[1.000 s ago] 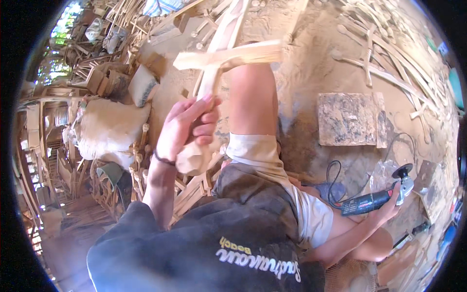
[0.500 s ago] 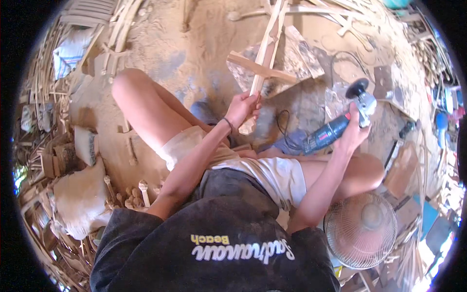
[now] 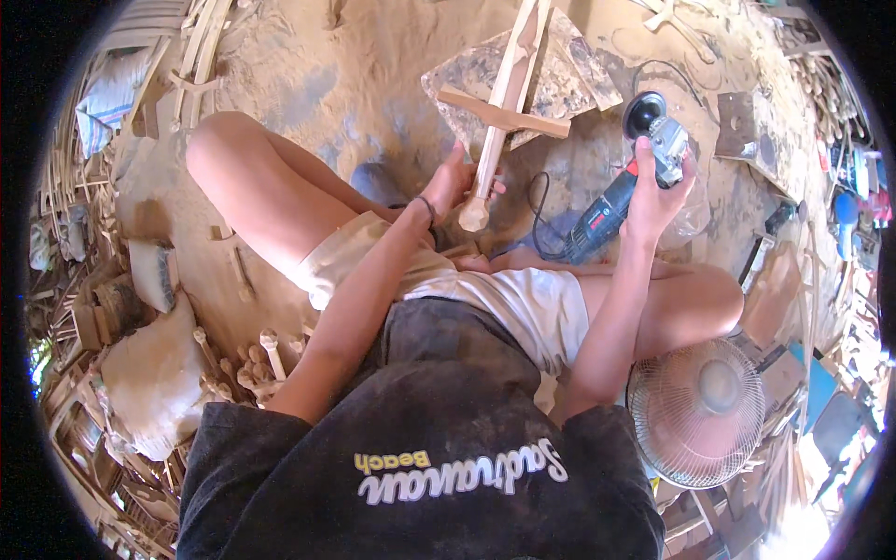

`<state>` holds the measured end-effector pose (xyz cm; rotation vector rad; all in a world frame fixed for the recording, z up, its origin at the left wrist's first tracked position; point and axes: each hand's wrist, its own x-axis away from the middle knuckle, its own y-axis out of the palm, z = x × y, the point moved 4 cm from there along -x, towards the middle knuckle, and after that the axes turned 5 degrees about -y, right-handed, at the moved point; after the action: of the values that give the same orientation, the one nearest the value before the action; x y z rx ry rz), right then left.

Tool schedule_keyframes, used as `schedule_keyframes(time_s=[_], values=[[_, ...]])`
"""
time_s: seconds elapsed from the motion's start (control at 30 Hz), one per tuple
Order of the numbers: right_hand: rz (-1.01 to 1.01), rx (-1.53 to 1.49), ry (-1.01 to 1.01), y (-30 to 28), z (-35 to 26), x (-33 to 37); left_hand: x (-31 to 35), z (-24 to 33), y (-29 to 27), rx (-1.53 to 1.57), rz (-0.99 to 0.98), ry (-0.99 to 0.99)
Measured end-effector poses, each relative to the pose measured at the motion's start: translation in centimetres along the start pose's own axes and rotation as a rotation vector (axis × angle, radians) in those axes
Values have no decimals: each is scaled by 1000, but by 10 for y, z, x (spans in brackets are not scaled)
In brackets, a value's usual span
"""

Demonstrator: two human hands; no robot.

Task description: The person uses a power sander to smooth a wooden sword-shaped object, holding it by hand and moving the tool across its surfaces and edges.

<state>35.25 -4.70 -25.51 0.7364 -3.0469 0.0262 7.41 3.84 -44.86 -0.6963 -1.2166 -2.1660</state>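
In front of me my left hand [image 3: 451, 189] supports the handle of a carved wooden sword [image 3: 492, 154] from below, with the thumb along its left side and fingertips showing at the right. The sword has a plain crossguard [image 3: 541, 123] and a faceted pommel, and its blade points away and slightly right. Above my right knee my right hand [image 3: 656, 191] grips a blue angle grinder [image 3: 602, 217] around its metal head. The grinder's round dark disc [image 3: 644, 115] faces up and away, apart from the sword. Whether the disc spins I cannot tell.
Beneath the blade lies a worn, stained board [image 3: 467, 79] on the dusty ground. The grinder's black cord [image 3: 539, 201] loops near my lap. A round caged fan [image 3: 698, 411] stands by my right thigh. Wooden sword pieces [image 3: 198, 70] lie far left; sacks [image 3: 154, 378] sit near left.
My left thumb has come off the top of the handle and now lies along its side. The grinder has moved up and a little left, its disc turned more toward the sword.
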Motion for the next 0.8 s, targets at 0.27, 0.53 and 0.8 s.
schedule_keyframes(time_s=[0.27, 0.53, 0.8], values=[[-36, 92, 38, 7, 5, 3, 5, 2, -42, -70, 175, -111], [-54, 305, -89, -5, 32, -10, 4, -5, -37, -284, 217, -172], [-69, 305, -86, -3, 35, -8, 13, -4, -24, -323, 171, -265]])
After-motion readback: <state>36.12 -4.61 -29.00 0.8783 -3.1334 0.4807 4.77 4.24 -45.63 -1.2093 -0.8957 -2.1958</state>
